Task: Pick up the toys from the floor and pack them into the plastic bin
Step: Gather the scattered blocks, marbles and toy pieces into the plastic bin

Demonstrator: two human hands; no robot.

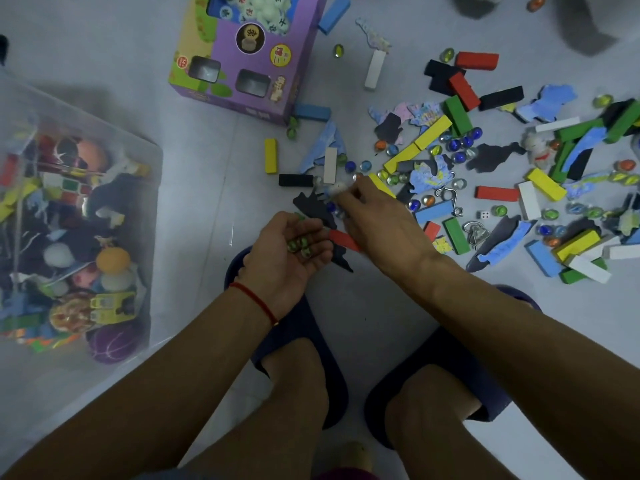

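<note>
At the bottom of the frame two feet in dark slippers stand on the pale floor, with both bare forearms reaching up from the lower corners. Just above the slippers, the left hand, a red string at its wrist, is cupped palm-up, its fingers curled loosely around a few green marbles. Beside it to the right, the right hand reaches further up, its fingers pinched together at a small pale piece among the scattered toys; what exactly they hold cannot be told. Beyond, across the right half of the frame, lie coloured wooden blocks, glass marbles, and foam puzzle pieces. At the left edge stands the clear plastic bin, already holding many toys. At upper centre lies a purple game box.
</note>
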